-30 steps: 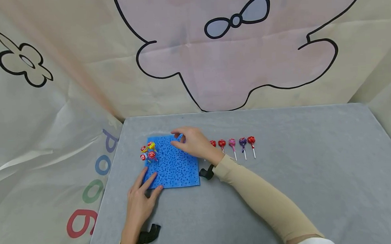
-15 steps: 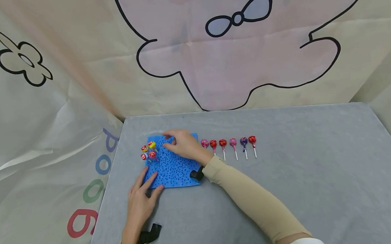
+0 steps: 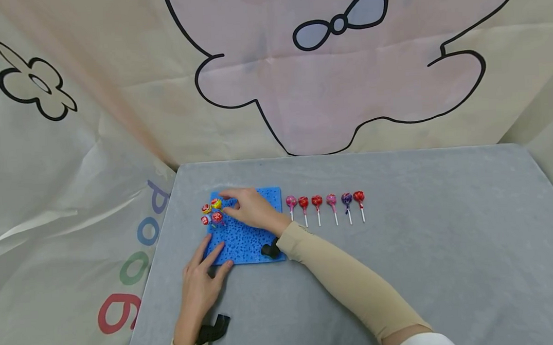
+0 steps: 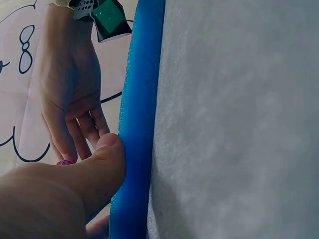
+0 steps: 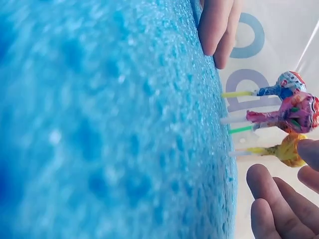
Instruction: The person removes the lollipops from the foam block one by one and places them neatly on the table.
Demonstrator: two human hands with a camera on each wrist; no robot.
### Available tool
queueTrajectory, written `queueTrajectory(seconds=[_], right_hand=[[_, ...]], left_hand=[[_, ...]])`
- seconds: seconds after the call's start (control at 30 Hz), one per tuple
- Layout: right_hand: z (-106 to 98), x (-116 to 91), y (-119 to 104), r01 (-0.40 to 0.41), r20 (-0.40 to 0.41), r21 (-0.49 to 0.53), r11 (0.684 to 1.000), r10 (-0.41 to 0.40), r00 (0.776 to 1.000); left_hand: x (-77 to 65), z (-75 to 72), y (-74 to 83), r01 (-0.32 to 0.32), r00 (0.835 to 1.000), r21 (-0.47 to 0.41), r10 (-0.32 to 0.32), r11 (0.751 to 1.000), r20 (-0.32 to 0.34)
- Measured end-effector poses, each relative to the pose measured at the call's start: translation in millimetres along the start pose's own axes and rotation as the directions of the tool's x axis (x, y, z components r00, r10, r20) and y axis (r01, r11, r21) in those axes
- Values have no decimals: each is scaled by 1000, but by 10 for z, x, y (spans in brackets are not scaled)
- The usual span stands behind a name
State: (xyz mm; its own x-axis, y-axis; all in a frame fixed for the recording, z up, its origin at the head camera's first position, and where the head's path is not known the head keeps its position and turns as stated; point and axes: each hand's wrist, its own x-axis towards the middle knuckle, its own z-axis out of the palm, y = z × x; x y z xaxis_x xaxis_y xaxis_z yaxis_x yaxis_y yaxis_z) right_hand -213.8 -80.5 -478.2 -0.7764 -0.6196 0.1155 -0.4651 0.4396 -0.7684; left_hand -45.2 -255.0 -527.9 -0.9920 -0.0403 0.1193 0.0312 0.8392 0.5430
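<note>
A blue porous foam block point(image 3: 247, 248) lies on the table. Several wrapped lollipops stand upright at its far left corner, sticks in the foam; among them are a yellow lollipop point(image 5: 289, 151), a pink-purple one point(image 5: 298, 113) and a blue one point(image 5: 284, 85). My left hand point(image 3: 200, 289) rests spread at the block's near left corner, its thumb point(image 4: 107, 154) against the side. Over the block, my right hand point(image 3: 255, 209) reaches to the yellow lollipop, thumb and forefinger parted beside its head. The right wrist view crops these fingertips, and no grip shows.
To the right of the block, several red, pink and purple lollipops point(image 3: 317, 200) lie in a row, sticks toward me. Grey cloth covers the table point(image 3: 401, 259). A printed curtain point(image 3: 347, 87) hangs behind and at the left.
My right hand has moved left across the block to the standing lollipops, uncovering the left end of the lying row. My left hand keeps its place.
</note>
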Motion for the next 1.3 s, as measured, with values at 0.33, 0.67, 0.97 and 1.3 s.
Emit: queueTrajectory(seconds=[0.33, 0.67, 0.97, 1.3], right_hand=[[61, 86, -40, 19, 11, 5, 1000, -19, 1000], [109, 121, -52, 21, 11, 22, 1000, -21, 1000], [92, 133, -89, 10, 7, 30, 1000, -10, 1000], [-20, 143, -200, 2, -24, 62, 998, -1, 1000]], left_hand=[[5, 4, 12, -14, 1000, -7, 14, 1000, -12], [5, 12, 6, -11, 1000, -12, 11, 1000, -8], [6, 8, 10, -9, 1000, -13, 9, 1000, -4], [2, -6, 22, -11, 1000, -17, 10, 1000, -3]])
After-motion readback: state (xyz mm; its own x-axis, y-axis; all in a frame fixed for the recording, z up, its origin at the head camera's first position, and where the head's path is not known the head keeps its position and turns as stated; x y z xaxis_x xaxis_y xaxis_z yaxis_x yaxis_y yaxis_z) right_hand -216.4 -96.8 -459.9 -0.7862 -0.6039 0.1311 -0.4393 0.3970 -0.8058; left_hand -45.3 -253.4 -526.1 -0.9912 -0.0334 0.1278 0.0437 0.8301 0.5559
